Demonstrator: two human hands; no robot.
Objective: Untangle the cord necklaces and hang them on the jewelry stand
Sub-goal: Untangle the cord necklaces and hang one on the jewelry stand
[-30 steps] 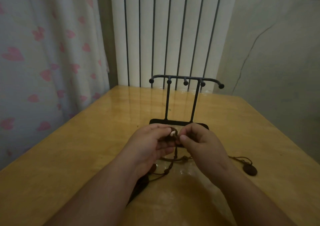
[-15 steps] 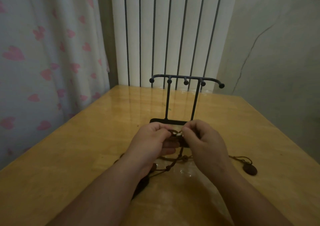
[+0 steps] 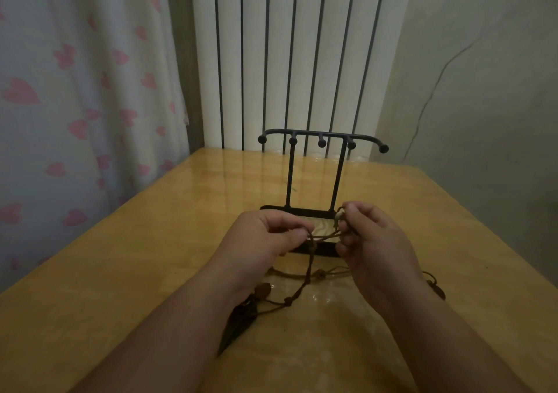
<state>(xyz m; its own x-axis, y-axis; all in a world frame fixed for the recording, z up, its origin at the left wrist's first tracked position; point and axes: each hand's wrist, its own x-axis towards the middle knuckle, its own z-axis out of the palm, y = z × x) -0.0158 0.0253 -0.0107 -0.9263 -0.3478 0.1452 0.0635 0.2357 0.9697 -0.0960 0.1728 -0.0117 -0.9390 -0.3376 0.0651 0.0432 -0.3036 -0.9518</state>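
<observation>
— What hangs past the desk's left edge?

— A white curtain [image 3: 75,106] printed with pink hearts. The desk [image 3: 120,272] itself is glossy yellow wood.

— And the person's left hand?

— The left hand [image 3: 262,238] is held over the middle of the desk. Its grip is closed, with thumb and forefinger pinching a brown cord. Under that wrist a dark pointed pendant [image 3: 238,323] lies on the desk, its tip toward the near edge.

— Where are the cord necklaces?

— The cord necklaces [image 3: 311,272] are partly lifted and partly on the desk. A short stretch runs taut between the two hands. From the left pinch a strand drops through small knots or beads to the pointed pendant. Another cord lies in a shallow arc on the desk, just nearer than the hands.

— The stand?

— The jewelry stand [image 3: 321,139] is upright just beyond the hands, toward the far edge. It is black, with two posts and a top bar of five knobbed pegs. The fingers hide part of its flat base. Behind it is a white radiator [image 3: 302,60].

— The right hand?

— The right hand [image 3: 371,241] has its grip clamped too, the fingers curled round the cord. A pale bead [image 3: 340,214] shows at the thumb tip. Beside that wrist, toward the right edge, a dark oval pendant [image 3: 439,291] lies on the desk, half hidden by the forearm. A grey wall [image 3: 483,90] rises past the right edge.
</observation>
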